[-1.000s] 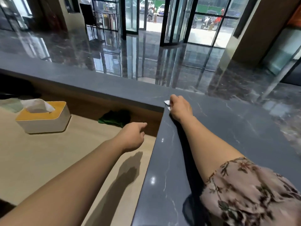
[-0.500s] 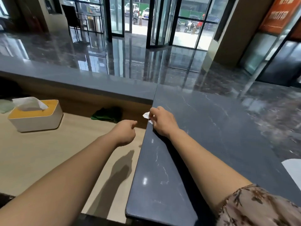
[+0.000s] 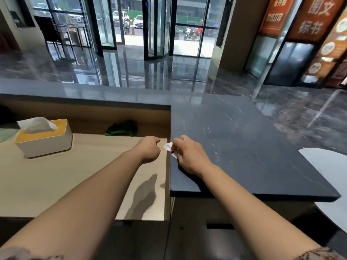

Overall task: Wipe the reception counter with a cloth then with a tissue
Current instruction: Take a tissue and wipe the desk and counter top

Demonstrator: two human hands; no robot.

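One banner (image 3: 311, 17) reads 图文标书; right hand (image 3: 189, 154) pinches tissue (image 3: 168, 146).

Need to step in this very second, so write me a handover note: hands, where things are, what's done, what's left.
Right hand: grips a crumpled tissue at the left edge of the dark counter.
Left hand: curled, holds nothing, above the lower desk.
Green cloth: lies set aside at the back of the desk. The tissue box stands further left.
Done: apparently the cloth pass.
Left: the tissue pass. How much of the counter is already wiped cannot be told.
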